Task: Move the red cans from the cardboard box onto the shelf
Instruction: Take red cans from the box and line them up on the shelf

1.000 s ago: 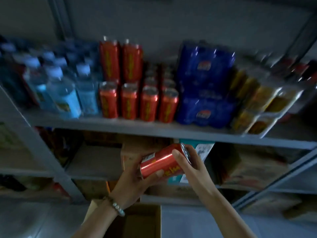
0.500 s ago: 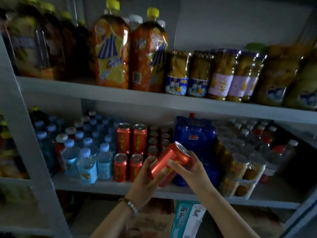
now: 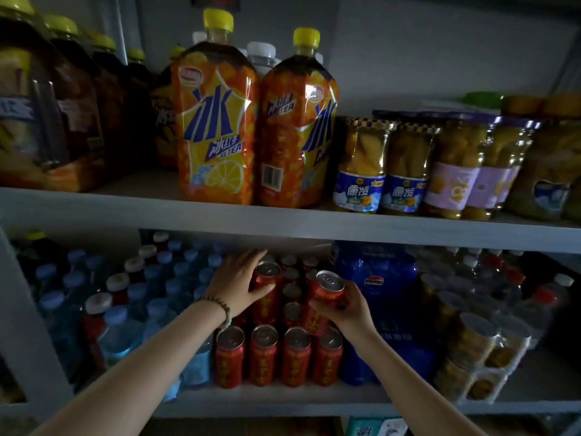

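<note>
My right hand (image 3: pixel 347 309) grips a red can (image 3: pixel 323 297), tilted, just above the front row of red cans (image 3: pixel 278 355) on the middle shelf (image 3: pixel 283 401). My left hand (image 3: pixel 240 280), with a bead bracelet at the wrist, is wrapped around an upper stacked red can (image 3: pixel 267 278) further back. More red cans stand in rows behind. The cardboard box is out of view.
Blue-capped water bottles (image 3: pixel 125 297) crowd the shelf left of the cans. A blue shrink-wrapped cola pack (image 3: pixel 377 278) stands right of them, then jars (image 3: pixel 478 341). The upper shelf (image 3: pixel 283 221) holds large ice tea bottles (image 3: pixel 217 121) and fruit jars (image 3: pixel 361 162).
The view rose toward the shelves. Both hands held one can in front of the shelf; now my right hand alone carries it over the rows, and my left hand moved onto a stacked can.
</note>
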A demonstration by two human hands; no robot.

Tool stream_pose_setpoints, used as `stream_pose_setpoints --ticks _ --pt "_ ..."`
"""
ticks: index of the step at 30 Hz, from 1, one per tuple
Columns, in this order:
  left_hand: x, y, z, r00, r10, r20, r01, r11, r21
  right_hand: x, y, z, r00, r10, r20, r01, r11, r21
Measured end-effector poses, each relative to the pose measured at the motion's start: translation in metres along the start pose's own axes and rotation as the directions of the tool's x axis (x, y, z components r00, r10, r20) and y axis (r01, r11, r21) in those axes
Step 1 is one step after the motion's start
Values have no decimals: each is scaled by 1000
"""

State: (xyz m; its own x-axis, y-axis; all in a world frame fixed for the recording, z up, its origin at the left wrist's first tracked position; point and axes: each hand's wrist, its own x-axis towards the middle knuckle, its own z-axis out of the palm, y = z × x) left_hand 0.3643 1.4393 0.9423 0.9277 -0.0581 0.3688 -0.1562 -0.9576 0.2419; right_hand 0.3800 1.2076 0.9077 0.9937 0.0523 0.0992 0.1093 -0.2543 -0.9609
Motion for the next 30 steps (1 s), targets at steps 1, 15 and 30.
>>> stream_pose_setpoints --ticks 1,15,30 --pt "7 -3 3 1000 8 13 -8 1000 29 9 3 5 1000 7 -2 -7 1000 -8" --pt "23 -13 24 996 -59 71 60 998 -17 54 22 44 992 -79 94 87 993 -75" --pt "25 -17 29 997 -56 51 57 998 -15 78 24 33 960 0 280 56 980 -192"
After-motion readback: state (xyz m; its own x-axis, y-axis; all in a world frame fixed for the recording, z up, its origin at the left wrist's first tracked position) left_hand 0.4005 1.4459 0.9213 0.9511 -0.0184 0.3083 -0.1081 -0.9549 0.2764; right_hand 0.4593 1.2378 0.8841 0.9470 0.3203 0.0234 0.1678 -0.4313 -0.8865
